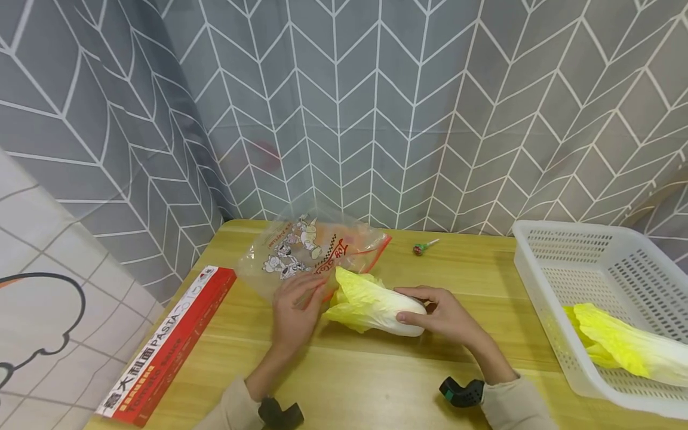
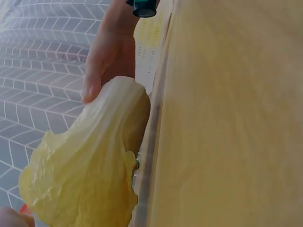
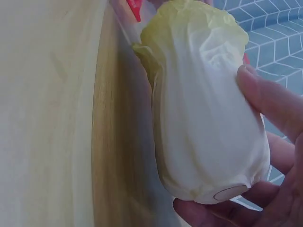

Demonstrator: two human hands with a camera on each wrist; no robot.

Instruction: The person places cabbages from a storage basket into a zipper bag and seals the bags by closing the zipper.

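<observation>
A small napa cabbage point(image 1: 376, 304), with yellow leaves and a white stem, is in my right hand point(image 1: 443, 313). Its leafy end points left at the mouth of a clear zip bag point(image 1: 306, 251) printed with cartoon figures. My left hand point(image 1: 295, 310) pinches the bag's edge beside the leaves; its fingertips are partly hidden. In the right wrist view, the thumb point(image 3: 265, 92) presses one side of the cabbage point(image 3: 208, 113) while fingers curl under its cut base. The left wrist view shows the cabbage point(image 2: 90, 161) leaves-first, close to the left fingertips point(image 2: 15, 218).
A white plastic basket point(image 1: 548, 322) at the right holds another napa cabbage point(image 1: 634, 346). Along the table's left edge lies a long red-and-white pasta box point(image 1: 169, 346). Behind the cabbage is a small wrapped lollipop point(image 1: 421, 248). A grey patterned curtain point(image 1: 403, 119) hangs behind the wooden table point(image 1: 376, 382).
</observation>
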